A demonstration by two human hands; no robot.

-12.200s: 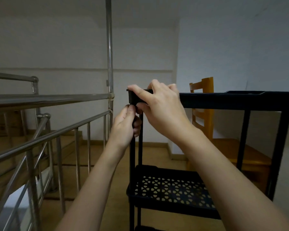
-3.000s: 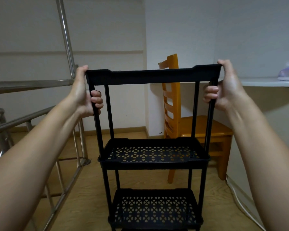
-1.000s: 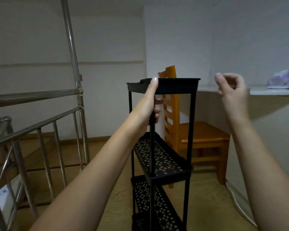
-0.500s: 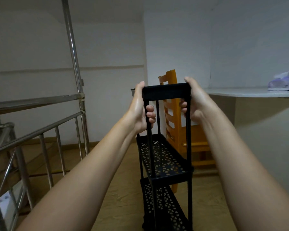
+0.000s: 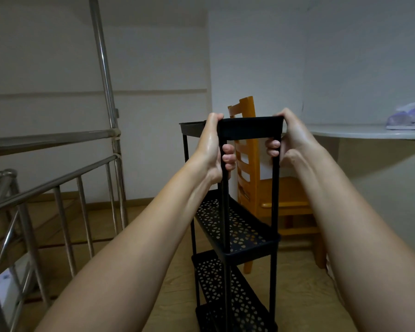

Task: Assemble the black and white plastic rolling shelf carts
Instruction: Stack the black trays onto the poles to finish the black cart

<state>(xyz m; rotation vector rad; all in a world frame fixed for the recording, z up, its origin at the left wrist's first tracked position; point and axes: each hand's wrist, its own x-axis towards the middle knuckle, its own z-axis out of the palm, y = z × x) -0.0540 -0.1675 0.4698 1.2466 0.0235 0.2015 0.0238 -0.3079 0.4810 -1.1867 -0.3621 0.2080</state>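
Black cart point(image 5: 237, 236), bottom cut off; left hand point(image 5: 212, 152), right hand point(image 5: 291, 142) grip clamped round top corners.

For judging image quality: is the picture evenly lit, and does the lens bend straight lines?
Head view: dim light; the black cart is almost a silhouette, yet its perforations show. Wide-angle distortion tilts the steel post and stretches the forearms at the lower edge. Glare spots the left hand.

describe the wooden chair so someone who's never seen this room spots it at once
Start at the pale counter along the right wall. Beside its left end, directly behind the black cart gripped by the left hand and right hand, stands the chair. It alone is orange wood with a slatted back; the cart is black.
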